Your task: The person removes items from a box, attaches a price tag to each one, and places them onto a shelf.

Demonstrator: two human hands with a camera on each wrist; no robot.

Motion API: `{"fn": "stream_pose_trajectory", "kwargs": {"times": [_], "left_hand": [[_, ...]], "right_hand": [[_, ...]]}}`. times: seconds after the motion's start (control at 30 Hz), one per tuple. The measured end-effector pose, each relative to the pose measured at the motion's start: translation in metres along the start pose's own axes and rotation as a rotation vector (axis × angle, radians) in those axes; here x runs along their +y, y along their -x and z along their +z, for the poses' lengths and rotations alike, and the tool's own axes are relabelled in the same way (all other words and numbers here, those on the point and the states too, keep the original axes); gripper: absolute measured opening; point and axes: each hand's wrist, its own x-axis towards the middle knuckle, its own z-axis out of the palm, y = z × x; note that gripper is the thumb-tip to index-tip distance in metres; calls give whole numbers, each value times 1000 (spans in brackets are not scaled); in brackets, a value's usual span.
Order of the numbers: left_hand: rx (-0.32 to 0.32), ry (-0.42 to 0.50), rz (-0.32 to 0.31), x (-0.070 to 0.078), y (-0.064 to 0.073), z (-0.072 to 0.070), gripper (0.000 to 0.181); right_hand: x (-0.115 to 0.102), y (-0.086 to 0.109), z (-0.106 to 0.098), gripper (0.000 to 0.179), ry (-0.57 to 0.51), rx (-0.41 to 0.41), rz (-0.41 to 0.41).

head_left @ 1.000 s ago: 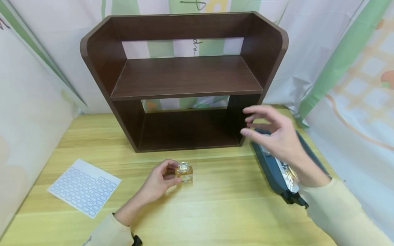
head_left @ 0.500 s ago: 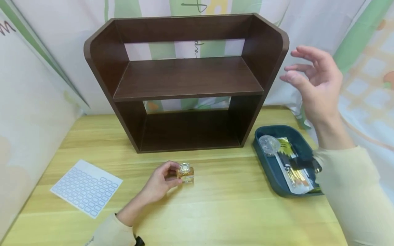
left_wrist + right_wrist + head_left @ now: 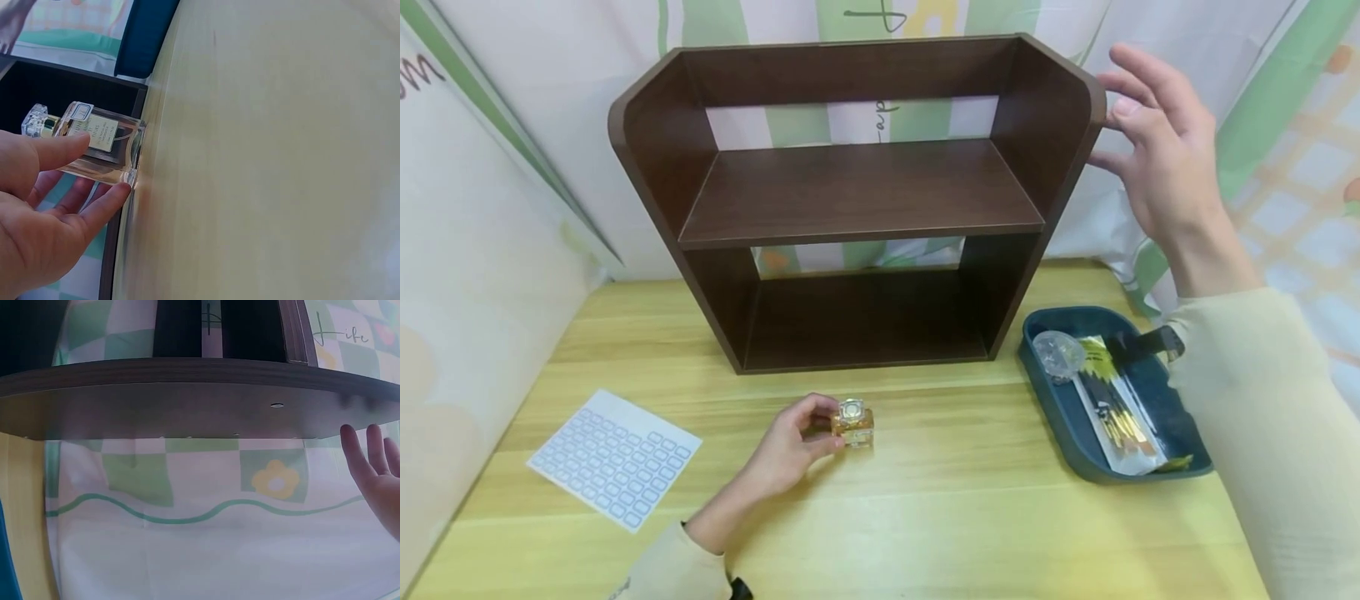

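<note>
My left hand (image 3: 784,450) pinches a small clear perfume bottle (image 3: 854,427) with amber liquid and a faceted cap, upright on the table in front of the shelf. In the left wrist view, the thumb lies across the label of the bottle (image 3: 103,134) and the other fingers support its far side. A dark brown two-tier shelf (image 3: 865,187) stands at the back of the table. Raised beside its upper right side panel is my right hand (image 3: 1172,158), fingers spread and holding nothing. In the right wrist view, those fingers (image 3: 356,453) are close to the panel; contact cannot be told.
A dark blue tray (image 3: 1060,425) at the right holds packaged brushes (image 3: 1116,408) and a round clear plastic item (image 3: 1058,356). A white sheet with a grid of blue-outlined labels (image 3: 617,454) lies at the left. Patterned curtains (image 3: 1247,150) hang around the table.
My right hand has risen from over the tray, out to the right and up, then in toward the shelf's upper right side. My left hand and the perfume bottle stay put.
</note>
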Motion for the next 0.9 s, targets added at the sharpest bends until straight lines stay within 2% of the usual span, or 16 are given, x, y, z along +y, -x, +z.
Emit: {"fn": "stream_pose_trajectory", "kwargs": {"times": [0.17,0.3,0.4,0.53,0.73,0.9], "left_hand": [[28,9,12,0,2,-2,38],[80,8,1,2,4,-6,40],[135,20,-7,8,6,-11,42],[174,45,5,19,7,-17,43],[204,45,104,41,6,-28,39],[245,15,185,65,2,-43,40]], "right_hand": [[4,-8,-1,39,-94,-39,43],[7,-9,-2,38,-118,-41,50],[9,-11,0,38,-133,-28,57],[13,-12,2,39,-147,-20,63],[14,-12,4,38,-162,-18,62],[15,-12,4,38,-169,-15,61]]}}
